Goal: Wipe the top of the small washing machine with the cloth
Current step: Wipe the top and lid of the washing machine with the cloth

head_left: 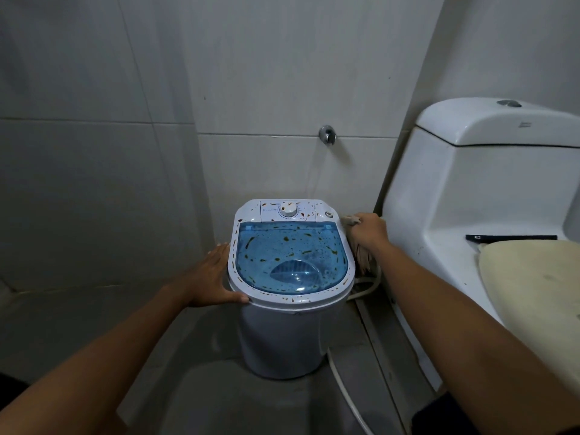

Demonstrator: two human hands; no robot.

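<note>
The small washing machine [290,277] stands on the floor [188,387] against the wall, just beside the toilet [455,199]. Its top runs lengthwise from the near rounded edge to the dial at the back, and the blue lid [290,255] is spattered brown all over. The right hand [367,229] is clenched around the cloth [361,257] at the top's far right corner, nearer the dial end, so wiping would travel leftward and toward the person. The left hand [210,277] lies flat with straight fingers, bracing the near left rim.
</note>
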